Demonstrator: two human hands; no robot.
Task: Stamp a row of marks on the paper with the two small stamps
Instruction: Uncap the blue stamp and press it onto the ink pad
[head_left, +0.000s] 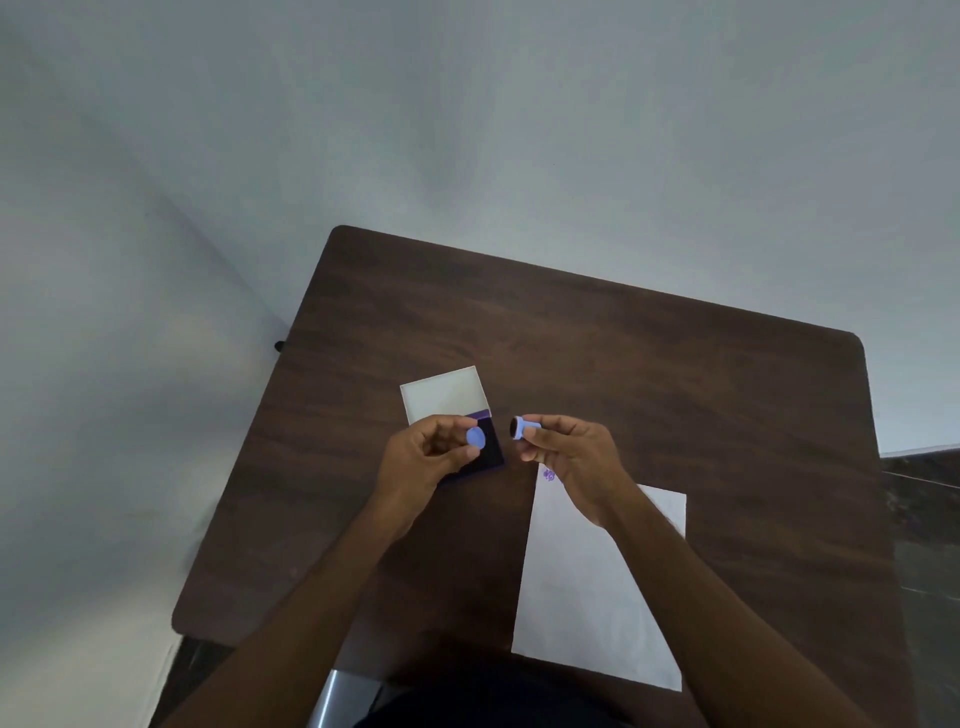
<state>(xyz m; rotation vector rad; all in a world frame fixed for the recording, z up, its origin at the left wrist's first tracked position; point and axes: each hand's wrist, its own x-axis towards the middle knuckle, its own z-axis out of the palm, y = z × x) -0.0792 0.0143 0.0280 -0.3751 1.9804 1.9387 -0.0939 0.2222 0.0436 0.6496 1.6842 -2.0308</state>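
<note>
Both hands are up over the desk (675, 395) now, each pinching a little blue stamp: the left hand (426, 457) has its fingers curled round one stamp (476, 438), round blue top facing up at us, hovering right above the ink pad, while the right hand (576, 457) nips the other stamp (525, 428) between thumb and fingertips, turned sideways so its dark inked face points left. These look like tiny, light plastic pieces, rigid, probably a bit slick, so the barrel sides are the place to hold them, well clear of that wet face. Under the left hand sits the ink pad case (491, 447), lying open, its pale lid (444, 397) flipped back away from us and the dark purple pad showing inside. Just right of it, the white paper (587, 587) lies flat, thin and easy to slide, I'd say, with one purple mark (549, 474) near its far left corner, so the row looks barely begun.
</note>
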